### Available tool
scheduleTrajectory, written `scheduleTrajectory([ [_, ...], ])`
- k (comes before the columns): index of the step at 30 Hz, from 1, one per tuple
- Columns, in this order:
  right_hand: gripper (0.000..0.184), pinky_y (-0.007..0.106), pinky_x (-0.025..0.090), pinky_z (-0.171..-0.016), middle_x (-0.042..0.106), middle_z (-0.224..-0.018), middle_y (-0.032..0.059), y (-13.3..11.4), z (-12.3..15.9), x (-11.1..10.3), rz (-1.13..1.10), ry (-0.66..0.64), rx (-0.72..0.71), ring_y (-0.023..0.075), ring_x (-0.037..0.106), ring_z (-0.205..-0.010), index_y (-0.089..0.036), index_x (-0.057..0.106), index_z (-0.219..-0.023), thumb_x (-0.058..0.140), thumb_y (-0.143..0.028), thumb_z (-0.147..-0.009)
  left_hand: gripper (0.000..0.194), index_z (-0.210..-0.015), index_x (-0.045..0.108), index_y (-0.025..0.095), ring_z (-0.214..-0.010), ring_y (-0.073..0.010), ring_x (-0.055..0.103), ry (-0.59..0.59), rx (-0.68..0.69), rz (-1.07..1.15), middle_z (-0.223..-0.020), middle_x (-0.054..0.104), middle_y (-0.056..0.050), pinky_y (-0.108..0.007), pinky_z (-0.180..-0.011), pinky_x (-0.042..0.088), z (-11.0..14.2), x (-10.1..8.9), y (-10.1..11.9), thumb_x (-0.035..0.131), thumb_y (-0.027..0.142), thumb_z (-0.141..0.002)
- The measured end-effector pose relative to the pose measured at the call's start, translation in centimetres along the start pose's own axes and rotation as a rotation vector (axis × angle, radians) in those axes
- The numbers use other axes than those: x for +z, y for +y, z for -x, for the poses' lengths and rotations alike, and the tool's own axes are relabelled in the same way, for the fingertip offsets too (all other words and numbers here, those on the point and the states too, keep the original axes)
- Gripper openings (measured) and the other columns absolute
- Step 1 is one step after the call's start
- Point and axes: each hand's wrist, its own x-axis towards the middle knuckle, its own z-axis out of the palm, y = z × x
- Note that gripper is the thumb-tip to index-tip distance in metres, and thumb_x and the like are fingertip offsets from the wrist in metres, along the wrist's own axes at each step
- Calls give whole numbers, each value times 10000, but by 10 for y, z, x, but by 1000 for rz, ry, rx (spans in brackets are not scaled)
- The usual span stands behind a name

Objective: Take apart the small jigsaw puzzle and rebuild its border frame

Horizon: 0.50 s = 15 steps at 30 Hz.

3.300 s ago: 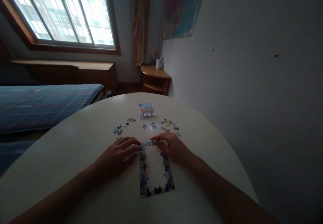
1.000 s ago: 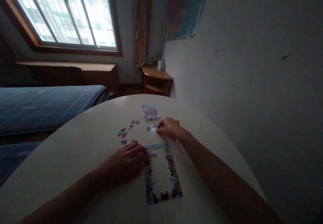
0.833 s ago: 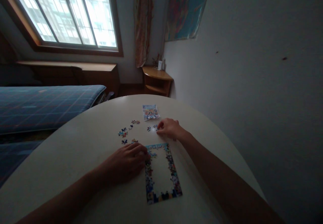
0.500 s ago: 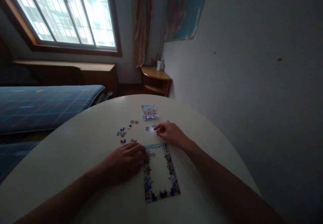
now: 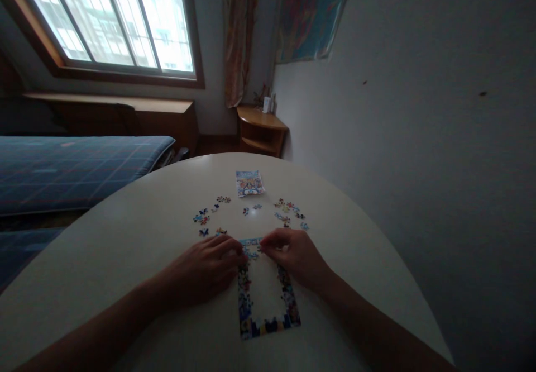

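A rectangular jigsaw puzzle border [image 5: 244, 310] lies on the table, its inside mostly bare tabletop. A few light blue pieces [image 5: 252, 254] are joined inside its top left. My left hand [image 5: 215, 266] rests palm down over the upper left edge, fingers loosely bent and lying on the pieces. At the top edge my right hand [image 5: 295, 254] pinches a small puzzle piece [image 5: 259, 248] between thumb and forefinger; the fingers hide most of it. My right hand also covers the border's upper right corner.
Loose puzzle pieces lie in groups at the left [image 5: 201, 217] and at the right [image 5: 288, 207]. Two loose pieces [image 5: 252, 209] sit in the middle. A printed picture packet [image 5: 249, 183] lies farther back on the round white table [image 5: 167, 193]. A plaid mattress [image 5: 84, 171] stands at the left.
My right hand has come back toward me from the loose pieces in the middle to the border's top edge, now with a puzzle piece. My left hand has stayed in place.
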Motion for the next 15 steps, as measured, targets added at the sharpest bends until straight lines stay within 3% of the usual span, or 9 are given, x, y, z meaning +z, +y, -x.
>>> scheduleTrajectory([
  [6,100,373,485,-887,768,-846,8,0,0,6,241,54,-50,197,680,-884,-252,781,-841,753,-178,-780,286,-1205,579,214,-1030,-235,584,-24,5,-24,-1138,625,-85,-389,-892,519,0,0,0,517,147,-934],
  [15,145,407,414,-891,741,-767,8,3,-1,8,359,23,-98,226,634,-893,-267,774,-787,759,-133,-733,293,-1200,581,227,-1033,-228,590,-9,-7,-23,-1124,628,-75,-372,-882,521,0,-1,2,515,140,-928],
])
